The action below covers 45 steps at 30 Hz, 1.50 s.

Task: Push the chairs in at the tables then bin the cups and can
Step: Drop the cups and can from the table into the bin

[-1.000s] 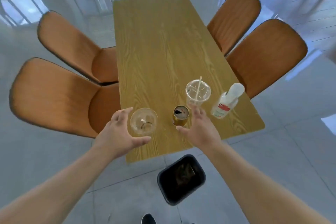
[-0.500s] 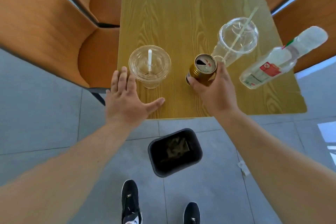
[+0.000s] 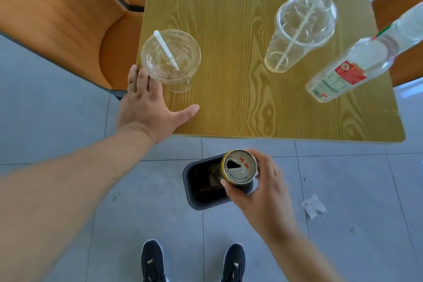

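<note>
While the right hand (image 3: 263, 188) grips the can (image 3: 239, 166) over the bin (image 3: 194, 199) at lower centre, the left hand (image 3: 148, 103) lies spread, empty, against the short cup (image 3: 170, 59) on the bench (image 3: 229, 18).

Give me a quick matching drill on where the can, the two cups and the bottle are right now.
Things:
1. can
2. cup with the short straw
3. cup with the long straw
4. bottle

Places:
A. nearest the table's right edge
B. on the table, between the other cup and the bottle
C. held in the right hand over the bin
D. on the table, at the fingers of the open left hand

Pairs: 1-C, 2-D, 3-B, 4-A
</note>
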Each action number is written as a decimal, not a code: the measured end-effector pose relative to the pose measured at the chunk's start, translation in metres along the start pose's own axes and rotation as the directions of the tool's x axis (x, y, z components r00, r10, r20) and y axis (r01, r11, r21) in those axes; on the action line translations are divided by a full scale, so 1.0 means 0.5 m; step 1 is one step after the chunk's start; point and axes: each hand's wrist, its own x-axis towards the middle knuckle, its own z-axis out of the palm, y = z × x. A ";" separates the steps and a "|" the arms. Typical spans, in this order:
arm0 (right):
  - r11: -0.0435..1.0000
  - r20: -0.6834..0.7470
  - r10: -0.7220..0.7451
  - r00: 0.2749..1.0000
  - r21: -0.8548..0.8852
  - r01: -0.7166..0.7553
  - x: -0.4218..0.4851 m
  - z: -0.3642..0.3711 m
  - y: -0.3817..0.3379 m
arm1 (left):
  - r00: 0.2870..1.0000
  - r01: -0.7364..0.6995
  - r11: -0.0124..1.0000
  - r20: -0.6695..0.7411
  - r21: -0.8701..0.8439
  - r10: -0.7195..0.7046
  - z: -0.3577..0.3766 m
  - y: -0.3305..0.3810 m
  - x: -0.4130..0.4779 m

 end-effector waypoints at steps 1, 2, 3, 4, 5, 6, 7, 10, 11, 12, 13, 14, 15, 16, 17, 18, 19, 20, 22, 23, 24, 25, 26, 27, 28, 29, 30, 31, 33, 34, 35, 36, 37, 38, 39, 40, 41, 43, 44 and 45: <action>0.999 0.044 0.044 0.998 -0.027 -0.043 0.002 0.012 0.008 | 1.000 -0.010 1.000 -0.004 -0.004 0.010 0.001 0.001 0.000; 0.994 0.097 0.094 0.991 -0.060 -0.088 0.004 0.022 0.010 | 1.000 -0.017 1.000 -0.004 -0.007 0.017 0.001 0.002 -0.001; 0.990 0.134 0.129 0.982 -0.078 -0.120 0.008 0.030 0.006 | 1.000 -0.020 1.000 -0.002 -0.007 0.020 0.000 0.002 -0.001; 0.990 0.142 0.131 0.981 -0.077 -0.121 0.013 0.034 -0.005 | 1.000 -0.017 1.000 -0.001 -0.004 0.017 0.000 0.002 -0.002; 0.995 0.107 0.088 0.990 -0.064 -0.082 0.025 0.034 -0.025 | 1.000 -0.011 1.000 -0.002 0.000 0.011 0.000 0.002 -0.002; 0.999 0.046 0.017 0.999 -0.048 -0.015 0.043 0.031 -0.053 | 1.000 -0.005 1.000 -0.002 0.003 0.005 0.000 0.002 -0.001; 0.997 -0.029 -0.068 0.997 -0.026 0.067 0.066 0.027 -0.086 | 1.000 0.001 1.000 0.001 0.003 -0.001 0.000 0.003 0.000; 0.969 -0.167 -0.237 0.957 0.023 0.244 0.179 0.020 -0.190 | 1.000 0.004 1.000 0.021 0.000 -0.004 0.003 0.002 0.003; 0.969 -0.135 -0.242 0.961 0.024 0.247 0.225 0.021 -0.223 | 0.999 -0.005 1.000 0.032 0.004 0.005 0.004 0.001 0.005; 0.971 -0.073 -0.237 0.969 0.016 0.239 0.269 0.025 -0.250 | 0.999 -0.012 1.000 0.039 0.010 0.012 0.005 -0.001 0.006; 0.970 -0.012 -0.242 0.970 -0.004 0.242 0.306 0.031 -0.271 | 0.999 -0.013 1.000 0.035 0.011 0.012 0.006 -0.003 0.007; 0.965 0.024 -0.260 0.965 -0.021 0.261 0.334 0.038 -0.283 | 1.000 -0.012 1.000 0.023 0.009 0.012 0.007 -0.005 0.008; 0.959 0.032 -0.282 0.959 -0.030 0.283 0.352 0.043 -0.288 | 1.000 -0.013 1.000 0.009 0.010 0.013 0.009 -0.006 0.009; 0.954 0.019 -0.297 0.955 -0.035 0.298 0.359 0.045 -0.286 | 1.000 -0.014 1.000 0.000 0.016 0.014 0.011 -0.006 0.009; 0.952 -0.007 -0.304 0.953 -0.035 0.304 0.354 0.041 -0.279 | 1.000 -0.013 1.000 -0.002 0.022 0.013 0.012 -0.006 0.008; 0.954 -0.039 -0.299 0.953 -0.034 0.298 0.338 0.032 -0.265 | 1.000 -0.013 1.000 0.003 0.023 0.013 0.012 -0.006 0.008; 0.959 -0.067 -0.282 0.957 -0.026 0.280 0.310 0.020 -0.246 | 1.000 -0.014 1.000 0.009 0.015 0.014 0.012 -0.007 0.008; 0.967 -0.094 -0.254 0.963 -0.005 0.255 0.273 0.005 -0.223 | 1.000 -0.014 1.000 0.017 0.002 0.014 0.011 -0.008 0.008; 0.977 -0.150 -0.206 0.967 0.028 0.212 0.179 -0.032 -0.173 | 1.000 -0.005 1.000 0.026 -0.011 0.006 0.008 -0.008 0.007; 0.979 -0.164 -0.199 0.966 0.017 0.204 0.129 -0.049 -0.149 | 1.000 0.000 1.000 0.026 -0.007 0.000 0.006 -0.007 0.006; 0.981 -0.169 -0.193 0.966 0.000 0.196 0.083 -0.061 -0.128 | 1.000 0.004 1.000 0.023 -0.002 -0.004 0.005 -0.006 0.005; 0.983 -0.165 -0.184 0.969 -0.010 0.185 0.043 -0.068 -0.109 | 1.000 0.006 1.000 0.022 -0.002 -0.006 0.005 -0.005 0.005; 0.985 -0.149 -0.175 0.973 -0.012 0.175 0.010 -0.068 -0.092 | 1.000 0.007 1.000 0.026 -0.008 -0.006 0.004 -0.003 0.004; 0.987 -0.126 -0.162 0.979 -0.006 0.162 -0.013 -0.062 -0.078 | 1.000 0.008 1.000 0.031 -0.013 -0.007 0.004 -0.002 0.003; 0.989 -0.098 -0.145 0.985 -0.012 0.145 -0.030 -0.050 -0.065 | 0.999 0.010 1.000 0.033 -0.013 -0.009 0.003 -0.002 0.002; 0.991 -0.064 -0.125 0.990 -0.051 0.122 -0.043 -0.035 -0.050 | 0.999 0.011 1.000 0.034 -0.007 -0.011 0.003 -0.002 0.001; 0.988 -0.012 -0.098 0.995 -0.125 0.095 -0.053 -0.017 -0.033 | 0.999 0.007 1.000 0.035 0.008 -0.007 0.002 -0.001 0.001; 0.979 0.073 -0.036 0.997 -0.197 0.049 -0.055 -0.004 -0.019 | 0.999 -0.008 0.999 0.035 0.035 0.007 0.001 0.000 0.001; 0.948 0.261 0.187 0.947 -0.301 -0.104 -0.063 0.013 0.006 | 0.997 -0.067 0.992 0.044 0.110 0.062 -0.001 0.005 0.002; 0.940 0.306 0.247 0.920 -0.306 -0.150 -0.067 0.012 0.012 | 0.994 -0.098 0.986 0.056 0.135 0.092 -0.002 0.011 0.005; 0.945 0.303 0.242 0.922 -0.289 -0.153 -0.065 0.005 0.014 | 0.992 -0.117 0.983 0.064 0.143 0.108 -0.001 0.019 0.008; 0.960 0.246 0.177 0.953 -0.258 -0.111 -0.054 -0.008 0.007 | 0.992 -0.113 0.984 0.062 0.139 0.105 0.000 0.030 0.013; 0.972 0.149 0.101 0.984 -0.227 -0.065 -0.034 -0.027 -0.012 | 0.995 -0.096 0.987 0.051 0.127 0.090 0.003 0.043 0.019; 0.980 0.037 0.043 0.998 -0.198 -0.034 -0.007 -0.051 -0.034 | 0.996 -0.082 0.990 0.040 0.115 0.078 0.005 0.056 0.025; 0.988 -0.088 -0.005 0.996 -0.153 -0.009 0.028 -0.075 -0.052 | 0.996 -0.080 0.991 0.035 0.108 0.077 0.008 0.069 0.032; 0.996 -0.215 -0.029 0.976 -0.092 0.009 0.068 -0.096 -0.067 | 0.996 -0.089 0.991 0.035 0.104 0.085 0.011 0.078 0.040; 1.000 -0.309 -0.018 0.951 -0.025 0.011 0.113 -0.116 -0.079 | 0.995 -0.098 0.990 0.037 0.104 0.095 0.013 0.084 0.047; 0.988 -0.350 0.112 0.930 0.140 -0.066 0.206 -0.142 -0.103 | 0.995 -0.101 0.988 0.036 0.114 0.097 0.013 0.081 0.052; 0.966 -0.322 0.197 0.926 0.223 -0.128 0.252 -0.148 -0.111 | 0.995 -0.099 0.988 0.034 0.118 0.096 0.014 0.078 0.052; 0.943 -0.299 0.260 0.918 0.284 -0.175 0.293 -0.149 -0.113 | 0.995 -0.099 0.988 0.034 0.120 0.096 0.016 0.077 0.051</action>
